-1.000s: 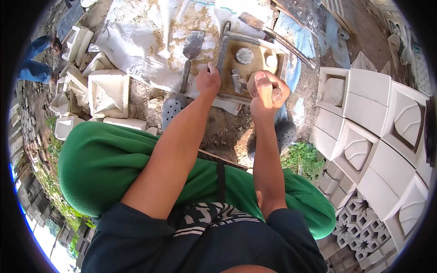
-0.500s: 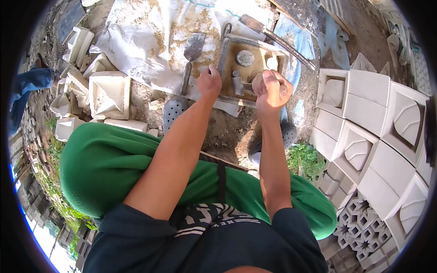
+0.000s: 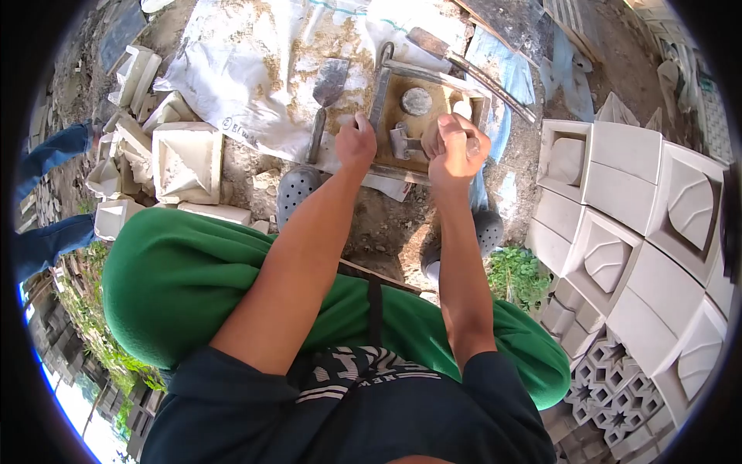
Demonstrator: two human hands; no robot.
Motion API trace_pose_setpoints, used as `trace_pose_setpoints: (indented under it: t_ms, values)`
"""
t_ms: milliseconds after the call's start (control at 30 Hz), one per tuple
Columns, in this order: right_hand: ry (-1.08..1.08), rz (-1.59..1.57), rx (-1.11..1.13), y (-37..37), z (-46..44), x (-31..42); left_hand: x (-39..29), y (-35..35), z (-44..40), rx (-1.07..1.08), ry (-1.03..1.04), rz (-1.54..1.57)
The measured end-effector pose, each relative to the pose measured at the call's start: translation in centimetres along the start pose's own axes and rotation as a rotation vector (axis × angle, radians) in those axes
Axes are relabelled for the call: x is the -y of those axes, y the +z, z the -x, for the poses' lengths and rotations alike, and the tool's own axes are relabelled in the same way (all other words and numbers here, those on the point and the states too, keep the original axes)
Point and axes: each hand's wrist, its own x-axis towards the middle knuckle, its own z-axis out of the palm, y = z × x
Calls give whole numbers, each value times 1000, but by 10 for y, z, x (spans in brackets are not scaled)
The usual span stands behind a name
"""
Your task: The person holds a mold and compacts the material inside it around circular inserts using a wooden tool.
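A square mould frame (image 3: 377,100) lies on the ground before me, with sandy tan material inside. A round grey disc (image 3: 416,101) and a paler round piece (image 3: 463,108) show within it. My right hand (image 3: 459,155) is closed round the handle of a hammer, whose metal head (image 3: 399,142) is over the near part of the frame. My left hand (image 3: 356,142) is closed at the frame's left side, thumb up; its fingertips are hidden. A trowel (image 3: 331,82) lies left of the frame, its handle close to my left hand.
White sheeting (image 3: 239,77) covers the ground at the left. A long-handled tool (image 3: 491,73) rests along the frame's far right corner. Cast blocks (image 3: 188,164) lie at the left; several stacked blocks (image 3: 622,189) stand at the right. Another person's jeans (image 3: 54,240) show at the far left.
The hammer and my right hand have shifted slightly left, and the head has tilted. My left hand stays in place. At the left edge, the other person's legs have moved, with both now showing.
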Motion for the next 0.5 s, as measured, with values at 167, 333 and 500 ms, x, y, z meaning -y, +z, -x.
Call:
trace_pose_setpoints:
  t_ms: [167, 333, 500]
  values:
    - [2, -38, -108, 12, -1, -26, 0, 0, -1, 11, 5, -15]
    - [-47, -163, -79, -6, -4, -4, 0, 2, -5, 3, 33, 9]
    - [6, -54, -61, 3, -7, -24, 1, 2, -3, 54, -10, 6]
